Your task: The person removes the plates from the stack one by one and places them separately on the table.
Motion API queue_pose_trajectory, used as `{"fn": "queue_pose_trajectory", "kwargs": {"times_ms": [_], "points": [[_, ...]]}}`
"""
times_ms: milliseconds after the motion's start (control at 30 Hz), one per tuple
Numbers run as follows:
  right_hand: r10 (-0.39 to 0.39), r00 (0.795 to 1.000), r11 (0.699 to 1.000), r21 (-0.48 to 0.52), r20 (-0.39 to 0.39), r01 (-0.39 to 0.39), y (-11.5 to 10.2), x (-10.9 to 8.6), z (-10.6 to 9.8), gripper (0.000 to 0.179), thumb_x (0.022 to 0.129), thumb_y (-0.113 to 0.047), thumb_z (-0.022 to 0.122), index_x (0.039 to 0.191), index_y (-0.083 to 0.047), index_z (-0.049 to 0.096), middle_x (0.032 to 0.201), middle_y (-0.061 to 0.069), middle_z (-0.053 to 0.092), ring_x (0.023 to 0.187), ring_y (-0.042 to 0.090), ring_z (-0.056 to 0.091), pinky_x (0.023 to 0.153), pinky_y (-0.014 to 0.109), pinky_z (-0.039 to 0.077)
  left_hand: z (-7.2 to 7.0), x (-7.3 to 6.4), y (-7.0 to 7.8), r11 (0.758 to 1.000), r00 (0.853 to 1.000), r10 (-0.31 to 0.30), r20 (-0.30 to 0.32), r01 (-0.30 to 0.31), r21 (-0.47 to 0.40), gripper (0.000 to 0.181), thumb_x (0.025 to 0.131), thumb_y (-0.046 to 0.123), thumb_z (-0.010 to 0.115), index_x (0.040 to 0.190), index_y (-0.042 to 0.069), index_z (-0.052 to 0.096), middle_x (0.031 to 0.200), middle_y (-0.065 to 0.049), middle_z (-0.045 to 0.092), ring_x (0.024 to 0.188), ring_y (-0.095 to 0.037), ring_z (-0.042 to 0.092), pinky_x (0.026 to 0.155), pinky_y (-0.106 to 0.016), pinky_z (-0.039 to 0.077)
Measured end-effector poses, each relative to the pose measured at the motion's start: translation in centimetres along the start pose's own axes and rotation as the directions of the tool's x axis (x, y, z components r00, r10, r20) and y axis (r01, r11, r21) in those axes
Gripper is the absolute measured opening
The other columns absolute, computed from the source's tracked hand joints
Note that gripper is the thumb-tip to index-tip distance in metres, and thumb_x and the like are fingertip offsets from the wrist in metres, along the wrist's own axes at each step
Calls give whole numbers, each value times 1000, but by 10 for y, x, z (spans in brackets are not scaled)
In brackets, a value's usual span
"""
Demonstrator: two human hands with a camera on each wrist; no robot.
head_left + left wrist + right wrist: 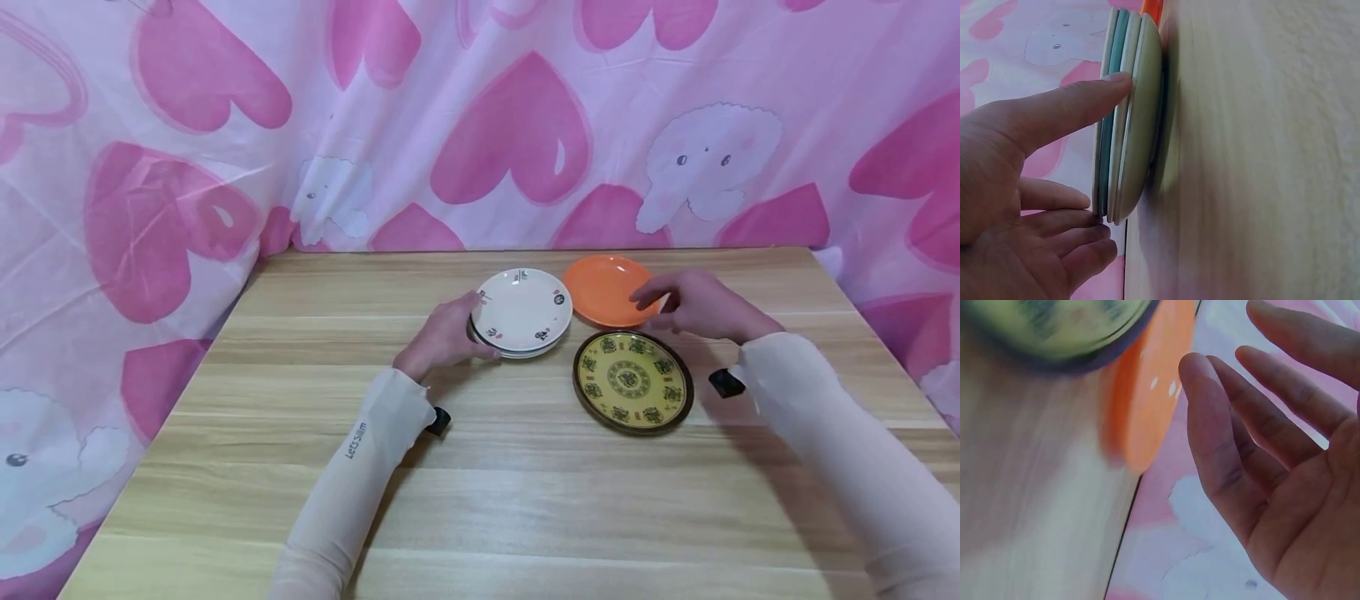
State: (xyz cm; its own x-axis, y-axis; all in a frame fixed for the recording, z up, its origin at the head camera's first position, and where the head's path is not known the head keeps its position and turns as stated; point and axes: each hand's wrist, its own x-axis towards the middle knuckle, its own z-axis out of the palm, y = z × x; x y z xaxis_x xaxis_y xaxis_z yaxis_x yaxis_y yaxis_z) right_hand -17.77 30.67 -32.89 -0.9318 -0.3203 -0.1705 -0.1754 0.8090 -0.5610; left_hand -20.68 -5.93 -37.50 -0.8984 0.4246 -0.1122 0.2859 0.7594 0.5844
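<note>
Several small plates, nested in a stack [522,312], have a white one with small dark and red motifs on top. Along the stack's side [1138,119], the left wrist view shows pale rims and a teal one. My left hand [446,333] holds the stack by its left edge, thumb on the near rim and fingers around the far part. An orange plate [603,290] lies to the right. Above its right edge hovers my right hand [701,307], fingers loosely bent, with nothing between them. Nearer to me is a yellow-green patterned plate [632,380] with a dark brown rim.
All the plates are on a light wood-grain table [480,508]. A pink and white curtain [510,125] with hearts hangs behind the table's back edge and along its left side.
</note>
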Motion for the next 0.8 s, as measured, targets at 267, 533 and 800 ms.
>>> {"fn": "queue_pose_trajectory", "kwargs": {"times_ms": [267,533,800], "points": [[-1,1000,998,59,-4,1,-28,34,13,39,92,-13,70,128,0,63,120,22,69,83,21,71,69,34,62,2,-5,0,997,1000,-9,-6,9,70,100,78,36,87,157,8,32,165,-12,30,152,-30,33,126,-42,30],[87,995,962,257,43,-95,-50,57,37,57,94,-11,67,144,2,45,127,28,59,84,30,74,74,38,64,3,-7,-1,993,999,28,-26,-24,119,87,79,38,85,150,9,45,159,-8,43,144,-29,46,122,-41,37],[132,990,913,381,58,-144,-52,66,51,64,91,-4,69,149,-8,42,125,26,57,80,29,72,75,42,64,4,-8,0,987,998,46,-35,-40,154,82,79,40,85,148,11,50,159,-7,43,145,-29,44,123,-40,35]]}}
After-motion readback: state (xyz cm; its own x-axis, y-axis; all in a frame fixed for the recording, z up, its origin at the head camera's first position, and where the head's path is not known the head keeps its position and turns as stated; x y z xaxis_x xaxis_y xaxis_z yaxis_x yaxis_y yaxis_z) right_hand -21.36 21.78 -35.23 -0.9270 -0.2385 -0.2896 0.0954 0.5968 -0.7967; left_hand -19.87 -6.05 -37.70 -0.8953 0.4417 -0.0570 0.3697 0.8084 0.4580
